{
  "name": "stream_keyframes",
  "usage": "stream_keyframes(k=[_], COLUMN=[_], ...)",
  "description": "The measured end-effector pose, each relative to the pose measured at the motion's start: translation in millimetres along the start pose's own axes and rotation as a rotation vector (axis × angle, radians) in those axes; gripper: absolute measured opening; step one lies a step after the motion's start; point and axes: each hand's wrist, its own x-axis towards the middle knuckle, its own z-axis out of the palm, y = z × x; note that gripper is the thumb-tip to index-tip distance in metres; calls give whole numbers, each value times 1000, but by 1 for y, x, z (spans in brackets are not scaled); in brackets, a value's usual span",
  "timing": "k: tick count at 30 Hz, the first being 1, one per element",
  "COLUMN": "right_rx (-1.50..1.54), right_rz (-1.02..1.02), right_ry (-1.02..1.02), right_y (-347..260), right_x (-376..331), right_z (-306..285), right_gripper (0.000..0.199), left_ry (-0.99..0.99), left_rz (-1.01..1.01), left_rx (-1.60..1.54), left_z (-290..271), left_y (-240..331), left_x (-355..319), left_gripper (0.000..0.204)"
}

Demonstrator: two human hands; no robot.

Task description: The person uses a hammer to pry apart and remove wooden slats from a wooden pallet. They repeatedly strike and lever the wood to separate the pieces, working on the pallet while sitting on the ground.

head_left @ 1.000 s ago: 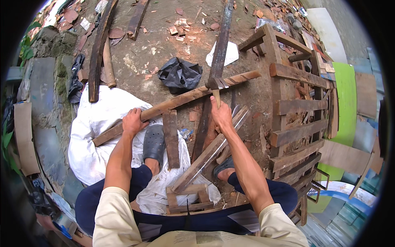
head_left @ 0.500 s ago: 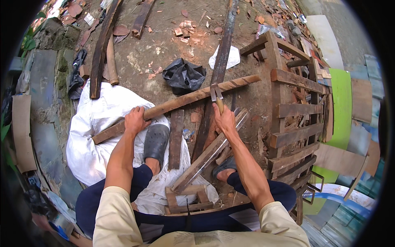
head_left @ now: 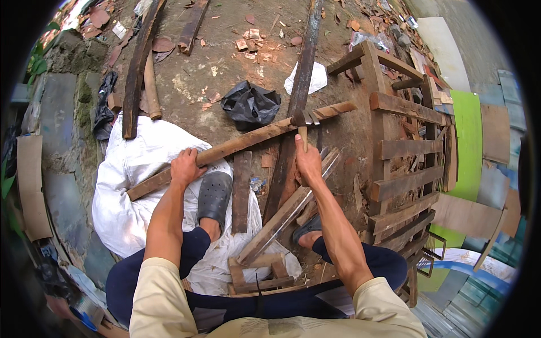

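My left hand is closed over a long wooden beam, near its lower left end. The beam slants up to the right, its near end over a white sack. My right hand grips a claw hammer by its pale wooden handle. The hammer's head lies at the beam's right part, claws toward the right; whether it touches the wood or hooks a nail I cannot tell. Below my right hand, another squared timber with a pale edge leans on a small wooden frame.
A slatted wooden frame stands at the right. Beyond the beam sits a black plastic bag, beside a long dark plank. More dark timbers lie far left. My feet wear grey clogs.
The hammer has turned in my right hand, its claws swinging from facing me to pointing right. My left hand and the beam stay nearly in place.
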Motion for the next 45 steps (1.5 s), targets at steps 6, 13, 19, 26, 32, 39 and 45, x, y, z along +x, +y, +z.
stream_keyframes(k=[6,13,19,26,32,39,45], right_rx=[655,106,407,1035,313,812,891], right_rz=[-268,-14,6,-526,379,-365,-409], right_ry=[29,-28,-11,118,-241,26,159], right_y=[-79,23,13,-69,21,-71,3], right_x=[-37,-10,-21,-26,-19,-42,9], right_z=[-77,12,-14,-66,18,-82,5], right_gripper=[62,72,70,60,78,65,68], left_ry=[0,-3,-15,20,20,38,10], left_rz=[-11,15,-20,10,21,12,44], left_rx=[6,-1,4,14,-6,9,12], left_z=[-7,-8,-8,-9,-4,-6,-8], left_y=[-7,7,3,-7,-3,-6,7], left_x=[0,6,2,1,1,1,11], left_gripper=[57,56,54,54,54,55,55])
